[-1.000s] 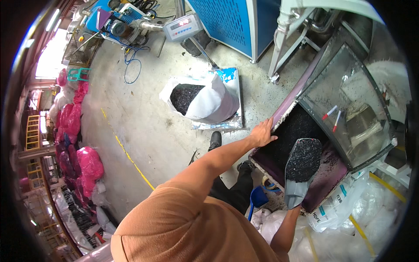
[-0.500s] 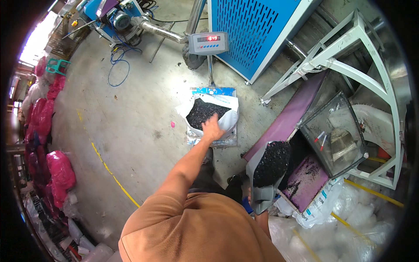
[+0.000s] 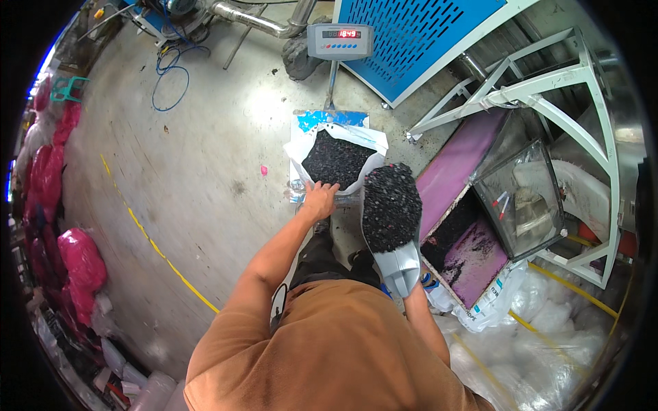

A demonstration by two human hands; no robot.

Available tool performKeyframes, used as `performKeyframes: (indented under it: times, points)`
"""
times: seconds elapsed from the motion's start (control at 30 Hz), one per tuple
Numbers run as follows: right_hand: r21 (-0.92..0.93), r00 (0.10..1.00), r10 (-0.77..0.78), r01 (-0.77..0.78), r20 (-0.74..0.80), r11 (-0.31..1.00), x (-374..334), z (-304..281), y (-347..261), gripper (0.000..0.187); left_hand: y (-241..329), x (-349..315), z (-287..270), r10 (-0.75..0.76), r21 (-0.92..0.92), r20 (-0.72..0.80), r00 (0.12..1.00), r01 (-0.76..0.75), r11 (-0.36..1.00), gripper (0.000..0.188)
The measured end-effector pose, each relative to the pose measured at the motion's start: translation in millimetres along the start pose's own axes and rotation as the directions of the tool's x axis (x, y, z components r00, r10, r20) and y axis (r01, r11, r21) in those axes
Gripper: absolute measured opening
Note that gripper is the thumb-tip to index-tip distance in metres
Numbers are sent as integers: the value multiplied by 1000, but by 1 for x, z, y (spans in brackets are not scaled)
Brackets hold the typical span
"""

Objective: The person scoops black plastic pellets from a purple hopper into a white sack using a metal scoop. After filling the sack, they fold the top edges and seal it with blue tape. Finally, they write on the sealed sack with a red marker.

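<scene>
A white bag (image 3: pixel 375 142) filled with black granules (image 3: pixel 336 159) stands with its mouth wide on the platform scale (image 3: pixel 307 122). At its near rim is my left hand (image 3: pixel 319 200), its fingers hooked over the edge and closed on the bag. A grey scoop (image 3: pixel 397 264), heaped with black granules (image 3: pixel 391 205), hangs just right of the bag, its front beside the bag's right rim. My right hand (image 3: pixel 415 299) grips the scoop from its near end; most of its fingers are hidden beneath it.
The scale's display (image 3: pixel 340 41) stands on a post behind the bag. To the right lie a purple-walled trough (image 3: pixel 473 274) with black granules, a framed clear panel (image 3: pixel 524 195) and a white metal frame (image 3: pixel 596 137). Pink wrapped bundles (image 3: pixel 82 264) line the left.
My left hand has gone from above the granules to the bag's near rim. The loaded scoop has moved left and forward, up to the bag. My view has shifted slightly.
</scene>
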State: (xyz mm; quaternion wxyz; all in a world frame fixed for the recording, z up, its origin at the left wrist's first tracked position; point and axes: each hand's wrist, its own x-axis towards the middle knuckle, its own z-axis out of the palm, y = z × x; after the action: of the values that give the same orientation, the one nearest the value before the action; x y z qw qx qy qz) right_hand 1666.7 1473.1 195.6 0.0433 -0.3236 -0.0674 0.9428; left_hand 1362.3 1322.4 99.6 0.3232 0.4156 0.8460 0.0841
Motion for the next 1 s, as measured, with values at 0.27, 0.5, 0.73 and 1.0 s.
performKeyframes:
  times: [0.27, 0.5, 0.73, 1.0]
  points:
    - [-124, 985, 43, -22, 167, 992, 44, 30, 12, 26, -2, -4, 34, 47, 116, -57, 997, -40, 992, 59]
    - [75, 927, 211, -197, -311, 977, 72, 50, 8, 24, -12, -2, 52, 97, 162, -144, 985, -73, 984, 49]
    - [11, 833, 153, -174, -531, 985, 95, 92, 1, 28, -12, -12, 25, 83, 93, -83, 993, -75, 993, 40]
    - [-29, 812, 132, -179, -569, 983, 100, 110, -2, 27, -13, -13, 22, 89, 63, -112, 990, -82, 995, 38]
